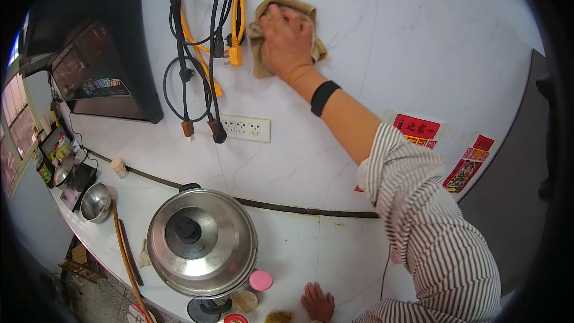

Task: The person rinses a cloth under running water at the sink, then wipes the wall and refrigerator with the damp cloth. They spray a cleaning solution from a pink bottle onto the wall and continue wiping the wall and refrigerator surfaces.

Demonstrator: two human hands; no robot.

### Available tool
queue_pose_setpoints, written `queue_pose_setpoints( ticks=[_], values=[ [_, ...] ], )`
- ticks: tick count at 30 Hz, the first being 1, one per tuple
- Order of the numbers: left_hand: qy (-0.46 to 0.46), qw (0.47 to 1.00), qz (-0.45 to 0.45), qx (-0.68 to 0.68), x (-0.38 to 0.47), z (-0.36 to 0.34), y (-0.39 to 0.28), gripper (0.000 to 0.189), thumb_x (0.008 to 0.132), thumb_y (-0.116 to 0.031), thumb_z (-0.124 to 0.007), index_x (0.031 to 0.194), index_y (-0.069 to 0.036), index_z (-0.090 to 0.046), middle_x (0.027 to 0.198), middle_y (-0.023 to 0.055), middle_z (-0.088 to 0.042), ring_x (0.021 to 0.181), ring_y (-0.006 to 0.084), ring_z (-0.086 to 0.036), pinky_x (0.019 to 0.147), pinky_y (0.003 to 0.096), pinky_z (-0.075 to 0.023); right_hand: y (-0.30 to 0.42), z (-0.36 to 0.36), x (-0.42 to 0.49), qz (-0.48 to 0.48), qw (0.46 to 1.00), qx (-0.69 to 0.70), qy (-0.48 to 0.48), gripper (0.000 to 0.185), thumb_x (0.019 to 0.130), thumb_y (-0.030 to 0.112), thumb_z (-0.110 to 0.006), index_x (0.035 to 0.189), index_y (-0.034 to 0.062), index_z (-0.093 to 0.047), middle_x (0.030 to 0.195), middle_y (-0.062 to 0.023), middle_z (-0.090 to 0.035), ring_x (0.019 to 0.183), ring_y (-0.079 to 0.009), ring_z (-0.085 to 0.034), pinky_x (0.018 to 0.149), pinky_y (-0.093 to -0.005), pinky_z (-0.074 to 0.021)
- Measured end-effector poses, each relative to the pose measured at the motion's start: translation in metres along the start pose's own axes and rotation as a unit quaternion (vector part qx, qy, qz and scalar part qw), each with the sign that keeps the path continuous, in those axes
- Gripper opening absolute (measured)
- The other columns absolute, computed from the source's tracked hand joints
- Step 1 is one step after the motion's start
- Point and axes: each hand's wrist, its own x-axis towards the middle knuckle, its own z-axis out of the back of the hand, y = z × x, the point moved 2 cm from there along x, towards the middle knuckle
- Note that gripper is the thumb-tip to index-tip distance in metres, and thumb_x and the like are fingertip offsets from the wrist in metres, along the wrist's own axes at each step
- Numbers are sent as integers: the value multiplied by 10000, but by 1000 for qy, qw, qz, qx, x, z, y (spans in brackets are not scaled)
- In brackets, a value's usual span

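Note:
My right hand [289, 40] presses a folded tan cloth [264, 60] flat against the white marbled wall panel [345, 27], its fingers bent over the cloth. A black band is around that wrist, below a rolled-up striped sleeve. Just left of the cloth hang looped black cables [215, 13] and an orange cable with a plug [235, 54]. At the bottom, my left hand [319, 305] rests palm down on the white countertop [341, 251], fingers apart and holding nothing. A large steel pot with a glass-centred lid [202, 242] stands to its left.
A row of wall sockets [246, 128] sits below the cables. A range hood [107, 54] juts out at upper left. A steel bowl [96, 202], long wooden sticks [125, 255] and a pink-lidded jar [261, 280] are on the counter. Red printed papers [417, 126] are stuck on the right wall.

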Motion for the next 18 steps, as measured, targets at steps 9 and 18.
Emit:
queue_pose_setpoints(
  ticks=[9,18],
  values=[
    [35,999,-7,-20,5,9,-8,708,912,-369,-624,1463,33,-433,1550,269,-358,1454,416,-315,1110,635,-266,93,-44,-60,159,970,104,150,340,839,197,-616,1149,76,-686,1277,-38,-601,1258,-224,-475,999,-456,-347],
    [30,1000,-1,-6,8,15,-3,712,912,-370,-629,1466,32,-433,1558,259,-353,1472,391,-292,1126,609,-253,-3,58,-177,201,954,87,204,388,856,194,-631,1239,134,-642,1344,28,-558,1210,-163,-497,936,-397,-392]
  ],
)
